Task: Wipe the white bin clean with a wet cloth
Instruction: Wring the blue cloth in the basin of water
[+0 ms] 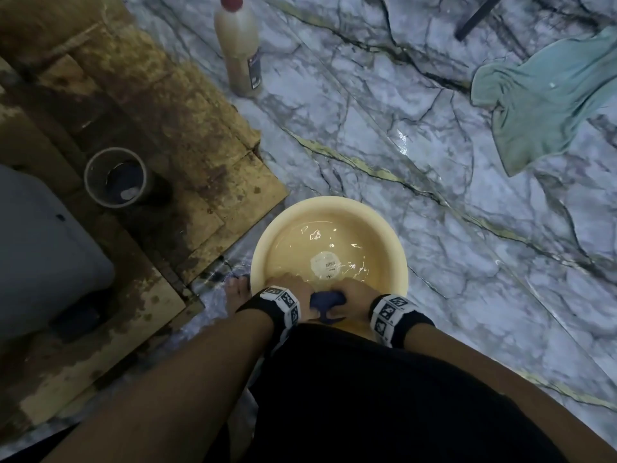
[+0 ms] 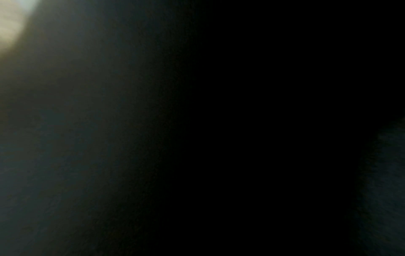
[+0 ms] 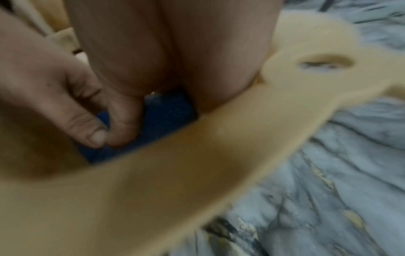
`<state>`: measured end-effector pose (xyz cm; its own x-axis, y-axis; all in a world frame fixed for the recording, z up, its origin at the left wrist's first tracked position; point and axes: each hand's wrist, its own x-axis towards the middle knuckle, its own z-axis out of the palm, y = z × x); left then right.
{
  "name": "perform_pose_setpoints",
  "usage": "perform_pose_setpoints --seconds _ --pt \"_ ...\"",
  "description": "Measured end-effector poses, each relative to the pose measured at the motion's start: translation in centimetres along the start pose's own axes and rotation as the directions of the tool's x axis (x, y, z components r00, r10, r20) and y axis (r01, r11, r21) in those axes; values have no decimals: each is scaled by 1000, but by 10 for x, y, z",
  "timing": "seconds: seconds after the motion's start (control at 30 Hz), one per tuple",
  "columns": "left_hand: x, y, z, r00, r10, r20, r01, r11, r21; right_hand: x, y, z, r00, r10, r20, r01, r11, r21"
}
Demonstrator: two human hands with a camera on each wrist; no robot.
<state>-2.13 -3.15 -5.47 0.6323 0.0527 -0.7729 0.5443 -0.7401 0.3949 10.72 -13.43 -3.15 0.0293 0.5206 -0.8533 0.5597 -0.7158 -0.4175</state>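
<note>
Both hands, the left hand (image 1: 293, 292) and the right hand (image 1: 354, 297), curl round a bunched blue cloth (image 1: 327, 300) at the near rim of the cream basin (image 1: 293, 215) of water on the marble floor (image 1: 467, 195); the white bin (image 1: 40, 262) stands untouched at the floor's left edge, well apart. Wringing looks like the step in hand. It probably goes best with the twist kept low over the basin so drips fall inside, leaving the cloth damp, not streaming.

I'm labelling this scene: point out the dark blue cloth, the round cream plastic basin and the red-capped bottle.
dark blue cloth (image 1: 326, 299), head view, bunched middle.
round cream plastic basin (image 1: 267, 242), head view, left rim.
red-capped bottle (image 1: 239, 51), head view, body.
</note>
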Motion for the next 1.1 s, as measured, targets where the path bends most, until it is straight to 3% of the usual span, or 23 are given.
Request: perform_pose_setpoints --seconds 0.13,0.27,0.33,0.5,0.6,0.7,0.8,1.1 --pt "-2 0 -12 999 -35 -28 20 908 -419 -8 10 -12 992 -43 -116 78 943 325" --pt "-14 7 -25 994 -52 -100 -35 700 -713 -20 3 -18 952 -94 -290 235 832 502" --pt "-15 11 -26 977 -99 -188 -76 664 -744 -25 -6 -22 926 -100 -365 310 753 581" --pt "-17 18 -40 922 -136 -363 -156 727 -669 -30 -23 -17 902 -33 -431 389 497 776" --pt "-17 20 -45 889 -153 -432 -182 748 -639 -27 -31 -13 883 39 -468 414 406 815" --pt "-14 22 -48 872 -182 -454 -167 762 -626 -21 -40 -13 846 108 -522 445 397 803" --pt "-10 24 -50 871 -212 -443 -133 766 -629 -16 -45 -16 825 157 -543 429 451 783" --pt "-7 21 -55 884 -253 -394 -13 828 -561 -4 -45 -19 870 261 -417 232 530 816"
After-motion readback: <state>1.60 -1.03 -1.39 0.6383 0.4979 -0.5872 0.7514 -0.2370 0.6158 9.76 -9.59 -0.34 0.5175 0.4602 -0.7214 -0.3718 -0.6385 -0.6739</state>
